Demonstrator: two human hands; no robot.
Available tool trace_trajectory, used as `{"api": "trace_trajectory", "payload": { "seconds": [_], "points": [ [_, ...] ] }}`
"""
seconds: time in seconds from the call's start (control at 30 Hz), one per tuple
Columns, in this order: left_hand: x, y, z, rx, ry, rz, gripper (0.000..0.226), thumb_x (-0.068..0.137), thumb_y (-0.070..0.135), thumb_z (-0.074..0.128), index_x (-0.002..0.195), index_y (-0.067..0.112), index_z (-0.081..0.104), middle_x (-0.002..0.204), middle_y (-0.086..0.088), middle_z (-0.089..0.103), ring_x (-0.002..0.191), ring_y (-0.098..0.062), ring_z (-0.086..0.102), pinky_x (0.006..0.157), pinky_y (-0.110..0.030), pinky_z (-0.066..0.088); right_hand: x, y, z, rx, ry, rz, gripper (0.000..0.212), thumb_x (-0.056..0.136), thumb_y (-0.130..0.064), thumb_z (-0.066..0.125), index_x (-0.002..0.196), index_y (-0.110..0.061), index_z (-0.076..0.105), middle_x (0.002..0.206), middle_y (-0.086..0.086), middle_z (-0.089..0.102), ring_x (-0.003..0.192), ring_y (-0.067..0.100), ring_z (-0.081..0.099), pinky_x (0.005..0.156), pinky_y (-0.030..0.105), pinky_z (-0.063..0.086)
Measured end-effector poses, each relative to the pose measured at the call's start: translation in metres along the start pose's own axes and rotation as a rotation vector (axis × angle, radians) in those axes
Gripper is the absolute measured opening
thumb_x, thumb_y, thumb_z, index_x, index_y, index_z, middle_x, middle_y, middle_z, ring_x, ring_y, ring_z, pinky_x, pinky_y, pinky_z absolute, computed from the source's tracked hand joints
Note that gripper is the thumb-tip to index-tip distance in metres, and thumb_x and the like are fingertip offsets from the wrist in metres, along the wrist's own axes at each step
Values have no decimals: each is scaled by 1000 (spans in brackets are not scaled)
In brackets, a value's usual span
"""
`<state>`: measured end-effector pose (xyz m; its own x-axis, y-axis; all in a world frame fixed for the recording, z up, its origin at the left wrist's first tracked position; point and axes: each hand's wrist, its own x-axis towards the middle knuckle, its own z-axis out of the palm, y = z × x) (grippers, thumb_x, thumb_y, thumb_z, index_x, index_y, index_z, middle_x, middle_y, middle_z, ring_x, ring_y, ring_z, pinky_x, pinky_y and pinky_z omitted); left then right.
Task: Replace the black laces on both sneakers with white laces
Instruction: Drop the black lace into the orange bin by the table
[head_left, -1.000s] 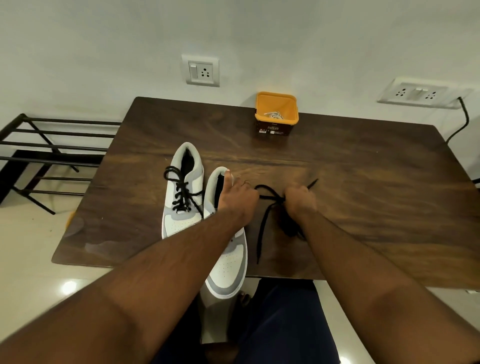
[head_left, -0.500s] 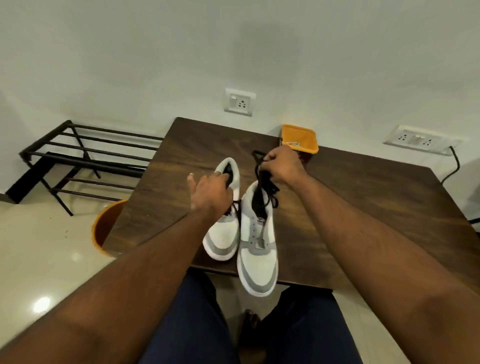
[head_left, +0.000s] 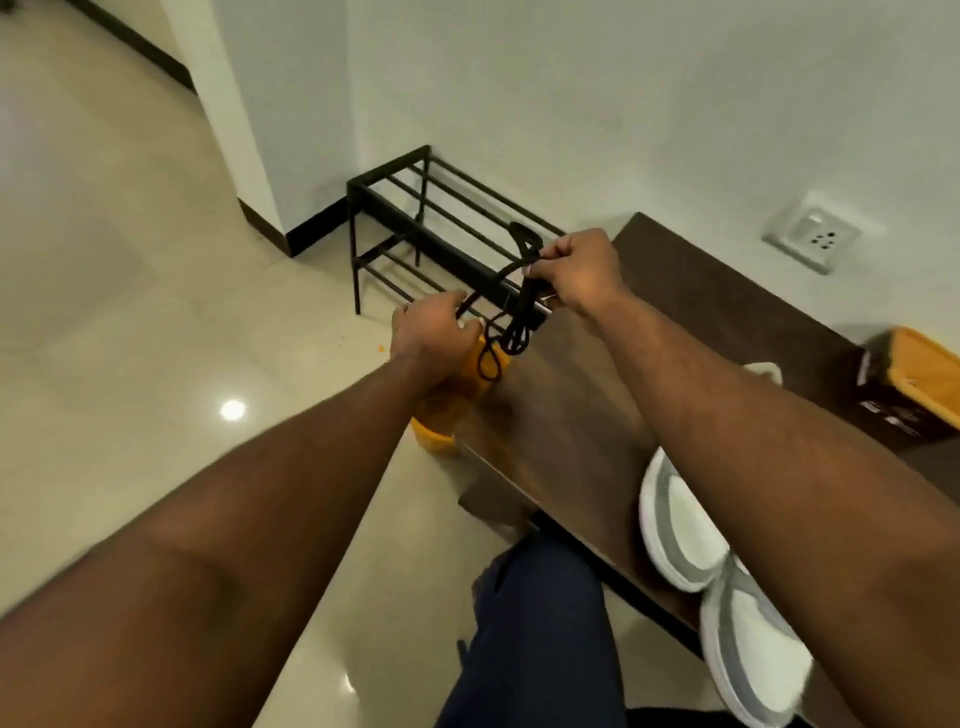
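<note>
A bundled black lace (head_left: 511, 322) hangs between both hands, above the left end of the table and over an orange bin (head_left: 449, 410) on the floor. My right hand (head_left: 576, 273) pinches its upper loops. My left hand (head_left: 428, 332) grips a strand lower down. Two white and grey sneakers (head_left: 680, 525) (head_left: 748, 639) lie toe-out at the near edge of the dark wooden table (head_left: 566, 415), largely hidden by my right forearm. An orange box (head_left: 919, 374) stands at the table's far right; its contents are not visible.
A black metal shoe rack (head_left: 415, 228) stands on the tiled floor left of the table against the wall. A wall socket (head_left: 810, 239) is above the table. My knee in dark blue trousers (head_left: 535, 623) shows below the table edge.
The view has swung left. Both hands moved from the sneakers to the table's left end, carrying the black lace over the orange bin. My left hand now holds the lace too.
</note>
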<state>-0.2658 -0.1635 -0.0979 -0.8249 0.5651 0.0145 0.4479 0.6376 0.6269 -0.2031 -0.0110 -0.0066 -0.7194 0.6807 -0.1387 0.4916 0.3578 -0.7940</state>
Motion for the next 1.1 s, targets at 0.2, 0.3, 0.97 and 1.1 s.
{"api": "trace_trajectory", "payload": {
  "seconds": [0.2,0.3,0.97,1.1],
  "points": [
    [40,-64,25,-207,-86,-124,49,94,29,59,141,21,50,140,-5,55,130,-24,49,107,-39,42,49,19,76,-18,-98,24,8,82,-3,72,87,-5,66,87,12,70,70,21,71,51,29,58],
    [59,-83,47,-236,-139,-176,51,93,22,56,143,23,47,141,-6,53,130,-26,48,107,-40,43,71,37,103,-69,-132,25,19,83,-1,70,76,-15,60,90,11,68,76,20,71,51,25,57],
    [95,-97,146,-22,-306,-284,51,95,14,54,144,24,44,139,-5,54,125,-26,52,101,-43,48,130,117,150,-555,-238,9,19,83,-16,73,100,-8,68,99,8,69,92,22,67,72,33,58],
    [101,-44,124,-31,-208,-185,50,95,10,51,144,19,44,139,-9,53,128,-28,50,103,-44,46,126,95,100,-547,-137,-51,14,85,-10,69,99,-11,69,101,10,68,95,25,66,74,33,56]
  ]
}}
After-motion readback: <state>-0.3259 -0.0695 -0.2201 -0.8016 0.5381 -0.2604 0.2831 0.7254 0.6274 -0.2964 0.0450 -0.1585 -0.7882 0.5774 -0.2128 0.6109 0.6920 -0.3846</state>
